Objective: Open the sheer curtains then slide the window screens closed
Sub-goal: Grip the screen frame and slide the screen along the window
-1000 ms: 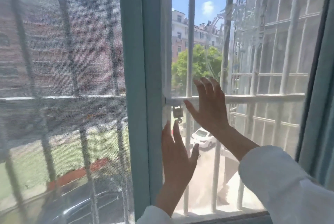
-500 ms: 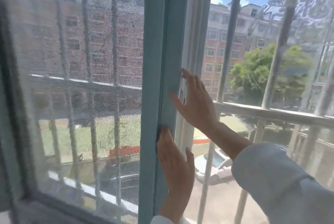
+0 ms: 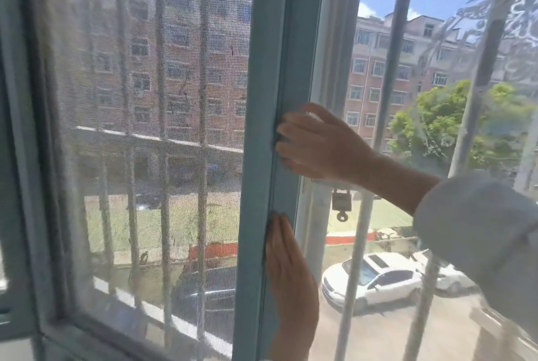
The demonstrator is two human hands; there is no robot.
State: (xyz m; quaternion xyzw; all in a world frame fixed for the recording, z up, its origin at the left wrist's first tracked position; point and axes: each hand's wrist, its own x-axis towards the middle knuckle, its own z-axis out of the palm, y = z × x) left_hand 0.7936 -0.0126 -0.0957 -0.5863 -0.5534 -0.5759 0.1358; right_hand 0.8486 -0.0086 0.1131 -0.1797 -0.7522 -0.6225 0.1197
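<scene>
Teal screen frame (image 3: pixel 262 127) gripped by right hand (image 3: pixel 317 145); left hand (image 3: pixel 288 273) flat on it (open); bars (image 3: pixel 390 75) beyond

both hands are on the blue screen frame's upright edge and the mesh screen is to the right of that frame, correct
Not quite. The head view shows both hands, left hand lower and right hand higher, on the blue screen frame, but the mesh screen lies to the left of it. To the right are only bare window bars and open air.

Blue-framed mesh screen (image 3: pixel 151 133), upright
</scene>
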